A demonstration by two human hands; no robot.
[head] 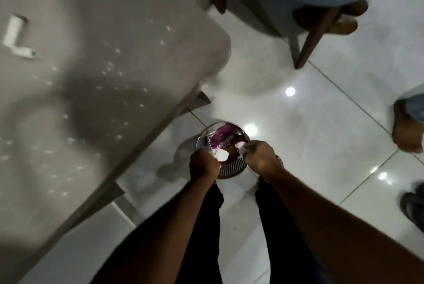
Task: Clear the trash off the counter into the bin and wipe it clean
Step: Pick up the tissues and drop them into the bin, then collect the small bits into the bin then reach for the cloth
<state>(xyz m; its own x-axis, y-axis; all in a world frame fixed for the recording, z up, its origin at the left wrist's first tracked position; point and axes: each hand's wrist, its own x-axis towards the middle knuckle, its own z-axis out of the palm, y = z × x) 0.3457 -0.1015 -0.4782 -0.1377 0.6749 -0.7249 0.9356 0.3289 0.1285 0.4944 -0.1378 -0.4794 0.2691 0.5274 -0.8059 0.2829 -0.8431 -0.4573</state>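
Note:
A small round bin (231,170) with slotted sides stands on the floor by the counter's corner. A purple wrapper (226,138) lies inside it. Both hands hover over the bin's opening. My left hand (203,164) is closed around white crumpled paper (220,155). My right hand (259,157) pinches a smaller white scrap (239,145) at its fingertips. The grey counter (91,90) on the left is dotted with several small white crumbs (110,65). Two white tube-like pieces (16,35) lie near its far left edge.
A wooden chair leg (314,38) and a seated person's feet (339,24) are at the top right. Another person's foot (406,127) is at the right edge, a dark shoe (413,208) below it. The floor (321,123) is glossy white tile.

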